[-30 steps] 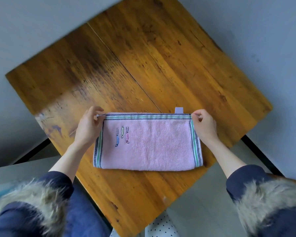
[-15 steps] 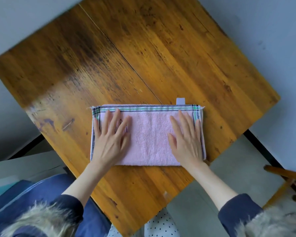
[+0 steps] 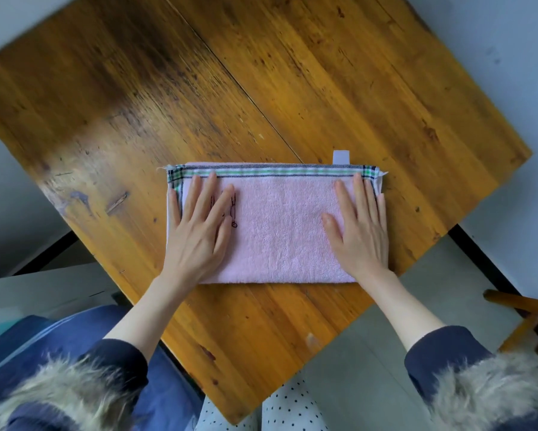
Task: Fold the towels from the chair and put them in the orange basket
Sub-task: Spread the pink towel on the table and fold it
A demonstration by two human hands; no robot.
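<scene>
A worn wooden table [image 3: 292, 88] stands cornerwise over a grey floor. Towards its near side lies a folded pink towel [image 3: 280, 231], its green-and-dark checked border along the far edge and a small white tag [image 3: 341, 157] poking out beyond it. The left hand [image 3: 199, 234] presses flat on the towel's left end, fingers straight and spread; the right hand [image 3: 360, 231] lies flat on its right end, fingers straight and together

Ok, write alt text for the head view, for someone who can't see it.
Two hands, left hand and right hand, press flat on a folded pink towel with a green-striped far edge, lying on a worn wooden table. Fur-trimmed dark sleeves show at the bottom, and part of a wooden chair at the right edge.
</scene>
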